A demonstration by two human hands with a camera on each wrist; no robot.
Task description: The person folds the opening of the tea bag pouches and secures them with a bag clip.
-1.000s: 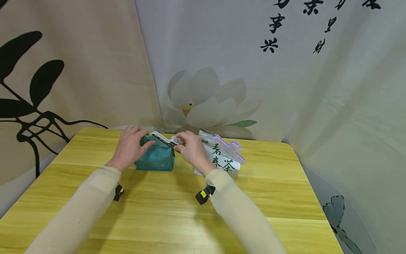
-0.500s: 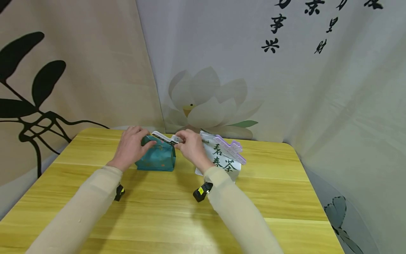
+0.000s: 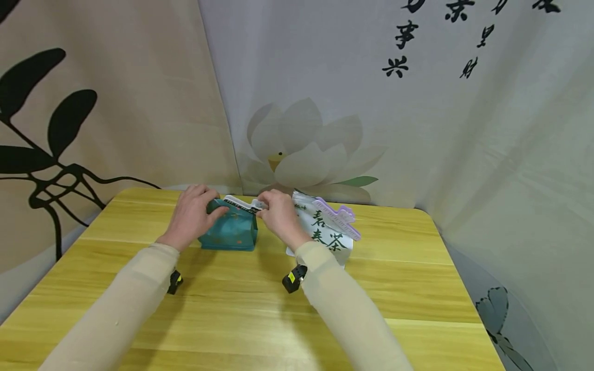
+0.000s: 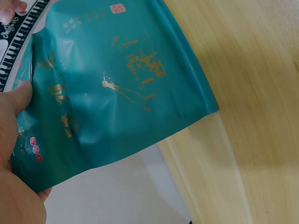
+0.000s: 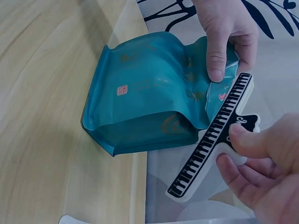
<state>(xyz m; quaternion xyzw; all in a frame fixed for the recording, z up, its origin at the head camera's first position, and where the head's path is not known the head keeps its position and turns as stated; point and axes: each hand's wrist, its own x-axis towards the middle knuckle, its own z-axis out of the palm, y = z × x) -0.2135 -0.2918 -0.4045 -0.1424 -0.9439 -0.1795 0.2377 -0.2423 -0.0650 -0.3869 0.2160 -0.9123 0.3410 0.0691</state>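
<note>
A teal foil pouch [image 3: 229,229] with gold print stands near the table's back edge. My left hand [image 3: 190,214] pinches its folded top at the left end, thumb on the near side, as the right wrist view shows. My right hand [image 3: 282,215] pinches the handle of a bag clip [image 5: 210,135] between thumb and fingers. This clip is black and white with a piano-key pattern. It lies slantwise along the pouch's top edge; whether its jaws have the edge between them I cannot tell.
To the right stands a white tea bag [image 3: 325,234] with green characters, a purple clip [image 3: 336,218] across its top. Behind the wooden table [image 3: 232,319] hangs a printed curtain [image 3: 325,77] close to the back edge.
The piano-key clip has tilted to lie more level over the pouch's top, and the right wrist has shifted slightly left. The left hand keeps its hold on the pouch.
</note>
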